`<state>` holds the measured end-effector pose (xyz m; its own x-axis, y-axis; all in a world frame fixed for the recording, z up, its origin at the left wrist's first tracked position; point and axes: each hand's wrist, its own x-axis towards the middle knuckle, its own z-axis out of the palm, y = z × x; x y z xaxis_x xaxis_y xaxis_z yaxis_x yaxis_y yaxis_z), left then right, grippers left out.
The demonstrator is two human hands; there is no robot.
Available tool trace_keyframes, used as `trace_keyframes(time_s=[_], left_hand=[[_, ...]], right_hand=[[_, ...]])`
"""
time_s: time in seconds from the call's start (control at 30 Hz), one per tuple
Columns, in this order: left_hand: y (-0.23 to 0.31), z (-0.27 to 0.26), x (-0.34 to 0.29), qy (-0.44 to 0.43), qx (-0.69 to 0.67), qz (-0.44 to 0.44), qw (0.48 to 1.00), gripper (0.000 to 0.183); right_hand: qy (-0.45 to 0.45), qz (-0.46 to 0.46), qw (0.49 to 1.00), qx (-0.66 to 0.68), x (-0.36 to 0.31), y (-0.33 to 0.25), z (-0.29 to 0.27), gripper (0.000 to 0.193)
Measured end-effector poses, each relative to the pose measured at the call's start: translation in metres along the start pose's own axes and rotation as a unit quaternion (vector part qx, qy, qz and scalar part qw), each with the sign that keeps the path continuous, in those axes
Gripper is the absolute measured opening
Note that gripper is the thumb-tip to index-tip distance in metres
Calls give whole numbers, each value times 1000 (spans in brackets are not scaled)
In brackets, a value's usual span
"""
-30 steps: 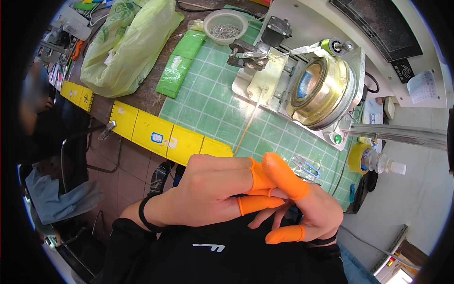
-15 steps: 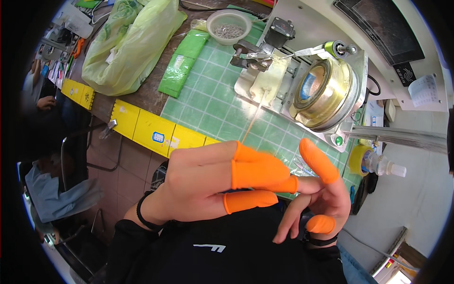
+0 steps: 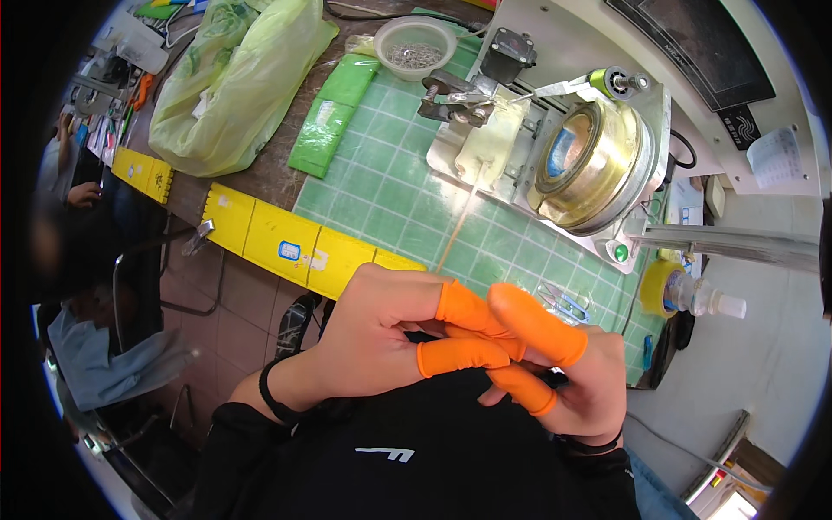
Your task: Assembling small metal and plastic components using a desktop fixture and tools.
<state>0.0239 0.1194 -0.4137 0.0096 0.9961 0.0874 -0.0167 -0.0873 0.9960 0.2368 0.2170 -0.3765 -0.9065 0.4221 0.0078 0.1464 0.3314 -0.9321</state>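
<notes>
A person's two bare hands meet in front of a dark top, nearer the wearer than a round brass-coloured drum (image 3: 589, 169) on a machine; the drum is the landmark here. The left hand (image 3: 368, 325) and right hand (image 3: 594, 377) wear smooth, matte orange finger covers (image 3: 537, 325), apparently rubber, touching and overlapping where the hands meet, toward the wearer and left of the drum. The fingers of both hands bend inward; whether they grasp anything small cannot be told, since the overlap hides it.

The handling looks under way, judging by the joined fingers. The covers are on; no finished piece can be made out, and how much is left cannot be told.

Straight toward the wearer from the drum lie blue-handled snips (image 3: 568, 305), near the right hand. Left of the drum, a glossy green mat with pale grid lines (image 3: 373, 186) covers part of the brown table (image 3: 276, 173), and a thin straight stick (image 3: 457, 230) slants over it. Farther left are a shiny wrapped green packet (image 3: 334, 117) and a crinkled, translucent yellow-green bag (image 3: 234, 95). Left of the drum and beyond it, a round whitish bowl (image 3: 414, 29) holds small silvery pieces (image 3: 414, 57).
</notes>
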Motion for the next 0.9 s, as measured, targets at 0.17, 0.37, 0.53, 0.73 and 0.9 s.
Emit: trace_keyframes(time_s=[0.17,0.37,0.53,0.73,0.9], left_hand=[[-4,8,1,17,-93,-47,994,27],[8,9,7,29,126,127,983,43],[3,21,4,99,215,203,950,41],[3,22,3,126,245,198,941,38],[6,15,3,58,216,111,968,38]], right_hand=[[22,-18,998,-51,-6,4,-1,49],[59,105,979,165,-3,-10,2,55],[67,80,965,241,3,-12,9,59],[50,91,970,218,3,-13,5,67],[-22,114,958,264,-1,-11,-1,99]])
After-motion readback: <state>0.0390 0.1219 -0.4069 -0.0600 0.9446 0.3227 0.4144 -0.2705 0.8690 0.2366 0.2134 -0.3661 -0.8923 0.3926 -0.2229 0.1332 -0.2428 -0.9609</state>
